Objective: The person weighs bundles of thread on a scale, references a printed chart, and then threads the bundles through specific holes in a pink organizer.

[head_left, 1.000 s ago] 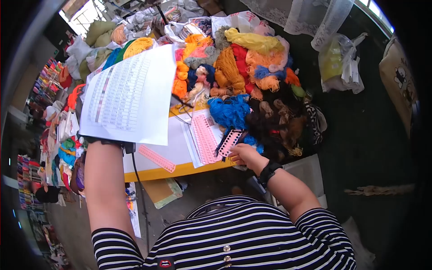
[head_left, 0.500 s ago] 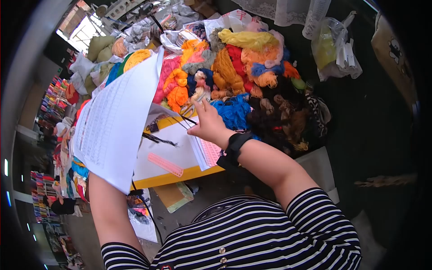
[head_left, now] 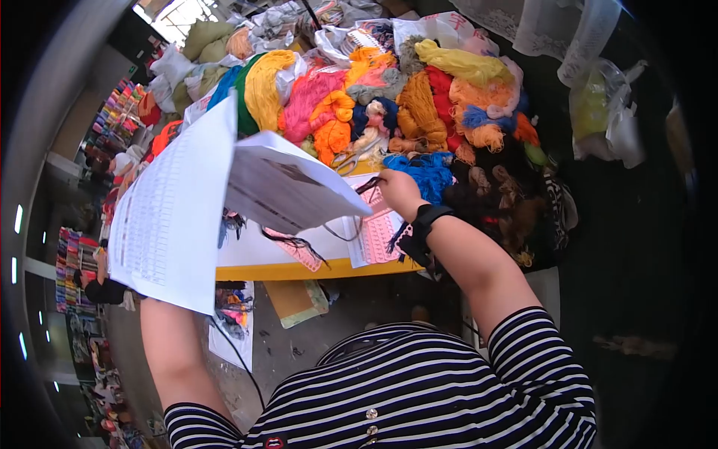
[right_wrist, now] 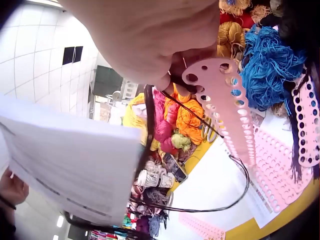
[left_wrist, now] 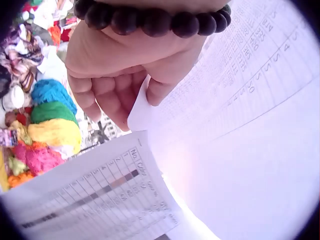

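Note:
Printed sheets (head_left: 176, 202) stand raised over the table's left side, one page bent away toward the right. My left hand (left_wrist: 125, 80) pinches their edge between thumb and fingers; the pages hide it in the head view. Past the right edge of the sheets, my right hand (head_left: 402, 196) pinches dark thread (head_left: 368, 184). A pink perforated thread card (right_wrist: 225, 107) rises to the same fingertips in the right wrist view. More dark strands (head_left: 299, 245) loop down below the bent page. Other pink perforated cards (right_wrist: 282, 167) lie on the white tabletop (right_wrist: 200, 187).
Colourful yarn hanks (head_left: 318, 105) are heaped along the back of the table, with blue yarn (right_wrist: 272, 65) beside my right hand. Scissors (head_left: 348, 163) lie at the heap's front. A black cord (head_left: 243, 359) hangs below my left forearm. A plastic bag (head_left: 606, 112) is at right.
My right hand has moved from a dark-threaded card at the right to the dark thread beside the sheets. The sheets have turned, and one page now bends out to the right.

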Demonstrator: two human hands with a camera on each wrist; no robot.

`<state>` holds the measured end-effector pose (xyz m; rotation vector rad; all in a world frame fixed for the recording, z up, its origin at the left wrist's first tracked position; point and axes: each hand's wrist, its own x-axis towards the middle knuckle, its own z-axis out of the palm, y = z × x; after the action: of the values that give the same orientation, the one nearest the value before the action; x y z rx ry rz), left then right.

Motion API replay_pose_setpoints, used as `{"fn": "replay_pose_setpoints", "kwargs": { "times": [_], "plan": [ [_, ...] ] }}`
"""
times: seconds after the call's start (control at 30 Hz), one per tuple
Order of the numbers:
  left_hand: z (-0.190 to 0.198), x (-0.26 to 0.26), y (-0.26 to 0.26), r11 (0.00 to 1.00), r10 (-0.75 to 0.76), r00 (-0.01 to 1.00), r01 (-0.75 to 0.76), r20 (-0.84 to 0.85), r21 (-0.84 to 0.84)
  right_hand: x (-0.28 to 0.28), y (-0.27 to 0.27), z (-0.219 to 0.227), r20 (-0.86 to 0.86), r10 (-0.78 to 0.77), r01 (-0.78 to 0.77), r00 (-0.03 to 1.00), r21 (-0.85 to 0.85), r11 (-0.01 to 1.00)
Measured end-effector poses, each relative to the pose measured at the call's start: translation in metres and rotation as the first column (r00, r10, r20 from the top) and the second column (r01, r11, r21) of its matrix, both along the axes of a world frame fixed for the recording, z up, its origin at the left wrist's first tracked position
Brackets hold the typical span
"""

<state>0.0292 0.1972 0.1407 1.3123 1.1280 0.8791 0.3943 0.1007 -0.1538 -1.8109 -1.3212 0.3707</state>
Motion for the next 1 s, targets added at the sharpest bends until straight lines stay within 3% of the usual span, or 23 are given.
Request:
{"fn": "replay_pose_setpoints", "kwargs": {
  "times": [0.1, 0.2, 0.23, 0.27, 0.3, 0.33, 0.37, 0.4, 0.43, 0.47, 0.53, 0.57, 0.63, 0.67, 0.7, 0.8, 0.93, 1.0],
  "plan": [
    [0.0, -0.048, -0.009, 0.987, 0.119, 0.976, -0.096, 0.182, -0.129, 0.009, 0.013, 0.0, -0.104, -0.025, 0.021, 0.994, -0.041, 0.999],
    [-0.023, -0.083, -0.019, 0.93, 0.28, 0.856, -0.128, 0.435, -0.345, 0.01, 0.039, -0.001, -0.22, -0.11, 0.101, 0.969, -0.053, 0.994],
    [-0.055, -0.137, 0.002, 0.864, 0.147, 0.77, 0.206, 0.621, -0.46, 0.005, 0.046, 0.007, -0.155, -0.116, 0.104, 0.981, -0.085, 0.991],
    [-0.061, -0.111, -0.023, 0.901, 0.289, 0.826, -0.064, 0.484, -0.429, -0.002, 0.05, 0.017, -0.087, -0.123, 0.112, 0.989, -0.115, 0.987],
    [-0.065, -0.101, -0.041, 0.823, 0.102, 0.721, 0.325, 0.685, -0.465, -0.012, 0.05, 0.025, -0.03, -0.038, 0.035, 0.999, -0.075, 0.997],
    [-0.101, -0.12, -0.036, 0.819, 0.252, 0.675, 0.233, 0.694, -0.524, -0.032, 0.039, 0.054, -0.076, 0.079, -0.079, 0.994, 0.002, 0.997],
    [-0.113, -0.114, -0.046, 0.818, 0.295, 0.738, 0.133, 0.606, -0.56, -0.045, 0.049, 0.038, -0.365, 0.251, -0.278, 0.897, -0.022, 0.96],
    [-0.119, -0.104, -0.057, 0.811, 0.329, 0.725, 0.112, 0.605, -0.575, -0.071, 0.022, 0.073, -0.35, 0.363, -0.343, 0.864, 0.119, 0.932],
    [-0.124, -0.093, -0.069, 0.801, 0.363, 0.71, 0.093, 0.603, -0.592, -0.088, 0.006, 0.09, 0.072, 0.344, -0.347, 0.936, 0.028, 0.938],
    [-0.131, -0.089, -0.078, 0.787, 0.399, 0.695, 0.075, 0.598, -0.612, -0.106, -0.01, 0.098, 0.158, 0.349, -0.356, 0.924, 0.018, 0.934],
    [-0.154, -0.096, -0.092, 0.731, 0.419, 0.634, 0.19, 0.651, -0.655, -0.134, -0.031, 0.104, 0.196, 0.433, -0.464, 0.88, 0.152, 0.873],
    [-0.167, -0.098, -0.101, 0.696, 0.432, 0.601, 0.252, 0.672, -0.673, -0.148, -0.045, 0.117, 0.133, 0.5, -0.517, 0.856, 0.229, 0.825],
    [-0.183, -0.093, -0.118, 0.685, 0.501, 0.707, 0.028, 0.499, -0.728, -0.173, -0.065, 0.122, 0.265, 0.607, -0.662, 0.749, 0.33, 0.673],
    [-0.187, -0.084, -0.126, 0.677, 0.521, 0.75, -0.072, 0.408, -0.733, -0.185, -0.074, 0.123, 0.417, 0.566, -0.7, 0.711, 0.346, 0.625],
    [-0.181, -0.072, -0.139, 0.677, 0.483, 0.782, -0.049, 0.393, -0.735, -0.195, -0.082, 0.118, 0.543, 0.501, -0.723, 0.674, 0.342, 0.601],
    [-0.207, -0.074, -0.163, 0.682, 0.337, 0.841, 0.092, 0.423, -0.725, -0.208, -0.094, 0.103, 0.613, 0.512, -0.77, 0.602, 0.276, 0.575],
    [-0.214, -0.085, -0.177, 0.607, 0.278, 0.887, 0.136, 0.369, -0.783, -0.215, -0.101, 0.091, 0.381, 0.7, -0.775, 0.604, 0.076, 0.627],
    [-0.213, -0.089, -0.182, 0.589, 0.277, 0.899, 0.121, 0.34, -0.799, -0.22, -0.102, 0.085, 0.333, 0.703, -0.762, 0.628, 0.083, 0.642]
  ]
}}
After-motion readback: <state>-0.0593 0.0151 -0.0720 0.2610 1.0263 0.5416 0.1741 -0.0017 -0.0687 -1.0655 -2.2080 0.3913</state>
